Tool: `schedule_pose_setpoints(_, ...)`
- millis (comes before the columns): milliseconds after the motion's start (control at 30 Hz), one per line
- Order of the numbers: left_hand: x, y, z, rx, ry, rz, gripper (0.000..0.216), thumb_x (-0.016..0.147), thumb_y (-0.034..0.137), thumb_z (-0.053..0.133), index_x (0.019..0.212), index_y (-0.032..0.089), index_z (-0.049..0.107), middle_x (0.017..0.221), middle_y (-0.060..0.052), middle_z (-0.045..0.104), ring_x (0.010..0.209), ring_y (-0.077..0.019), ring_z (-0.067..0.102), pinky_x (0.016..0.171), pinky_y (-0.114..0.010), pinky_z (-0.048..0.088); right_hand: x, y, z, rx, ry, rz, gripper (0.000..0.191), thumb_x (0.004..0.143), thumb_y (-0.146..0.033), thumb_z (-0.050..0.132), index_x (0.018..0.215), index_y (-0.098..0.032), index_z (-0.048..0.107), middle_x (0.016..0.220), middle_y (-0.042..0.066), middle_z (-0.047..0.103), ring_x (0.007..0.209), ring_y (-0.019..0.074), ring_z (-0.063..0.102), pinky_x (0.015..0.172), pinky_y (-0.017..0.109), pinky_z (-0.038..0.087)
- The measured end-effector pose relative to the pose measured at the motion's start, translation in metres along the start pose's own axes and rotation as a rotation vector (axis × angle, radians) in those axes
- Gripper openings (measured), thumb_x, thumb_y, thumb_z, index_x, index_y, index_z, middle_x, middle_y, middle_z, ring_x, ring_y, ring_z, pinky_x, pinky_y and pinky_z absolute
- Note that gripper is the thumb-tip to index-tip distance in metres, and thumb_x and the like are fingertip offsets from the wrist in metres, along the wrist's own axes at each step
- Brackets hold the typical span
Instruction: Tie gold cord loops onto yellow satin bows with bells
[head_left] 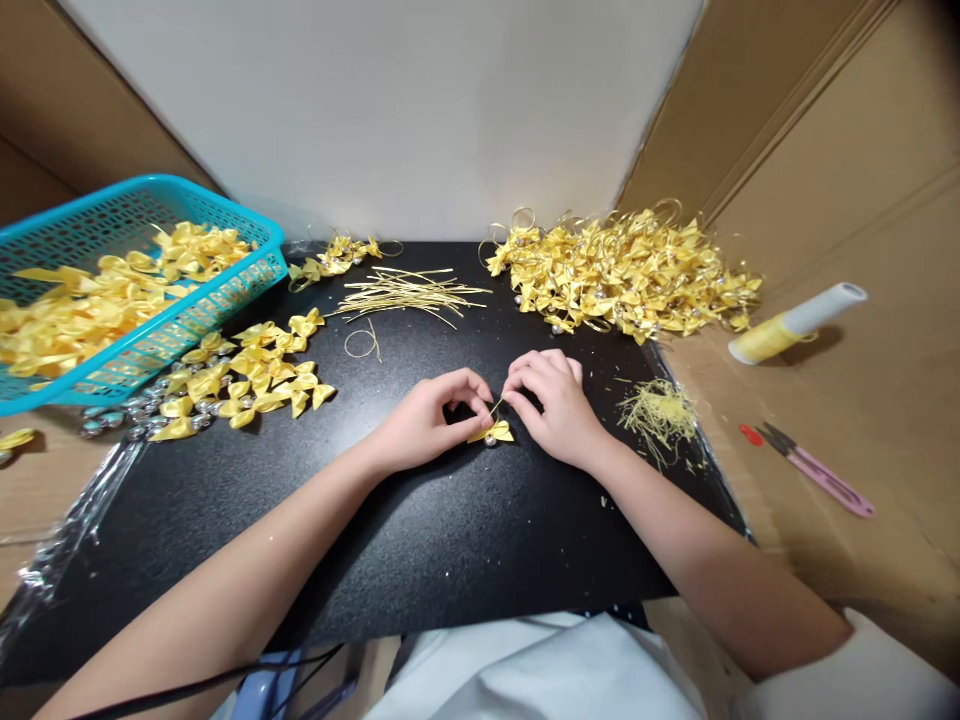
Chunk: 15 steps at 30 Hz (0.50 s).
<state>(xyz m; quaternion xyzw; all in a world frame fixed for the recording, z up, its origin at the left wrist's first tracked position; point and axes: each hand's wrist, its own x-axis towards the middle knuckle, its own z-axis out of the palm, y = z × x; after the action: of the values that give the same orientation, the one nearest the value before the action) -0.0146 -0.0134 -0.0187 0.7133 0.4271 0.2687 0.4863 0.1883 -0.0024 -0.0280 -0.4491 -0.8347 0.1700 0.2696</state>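
Near the middle of the black board, my left hand [450, 415] pinches a yellow ribbon bow [501, 432] with a small silver bell under it. My right hand [551, 405] is closed on the end of a thin gold cord [496, 404] that rises from the bow. Fingertips of both hands are close together, and part of the bow is hidden behind my left fingers. Behind my hands lie loose gold cord lengths [412, 292] and a single looped cord [362, 342].
A blue basket [247, 268] of yellow bows stands at the left, with belled bows [262, 365] beside it. At back right is a heap of corded bows [622, 270]. Cord clippings [660, 412], pink snips [825, 478] and a tube [799, 322] lie or stand at the right.
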Motion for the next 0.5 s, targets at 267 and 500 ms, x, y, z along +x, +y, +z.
schedule_pose_setpoints(267, 0.0, 0.001, 0.0, 0.192, 0.044, 0.059, 0.013, 0.085, 0.031, 0.062, 0.086, 0.017, 0.062, 0.084, -0.002, 0.068, 0.076, -0.013, 0.059, 0.073, -0.027, 0.045, 0.001, 0.0, -0.002, -0.061, -0.016, 0.03, 0.013, 0.093, -0.028, 0.053, 0.088, -0.024, 0.064, 0.107, 0.002, 0.066, 0.104, 0.0219, 0.05, 0.089, 0.039, 0.03)
schedule_pose_setpoints(500, 0.0, -0.003, 0.0, 0.244, -0.006, 0.211, 0.016, 0.089, 0.027, 0.057, 0.085, 0.02, 0.071, 0.088, -0.004, 0.075, 0.084, -0.0163, 0.063, 0.082, -0.033, 0.045, -0.049, 0.021, -0.07, -0.348, 0.207, 0.212, 0.022, 0.089, -0.032, 0.056, 0.11, -0.025, 0.062, 0.118, 0.01, 0.065, 0.111, 0.0296, 0.054, 0.092, 0.046, 0.038)
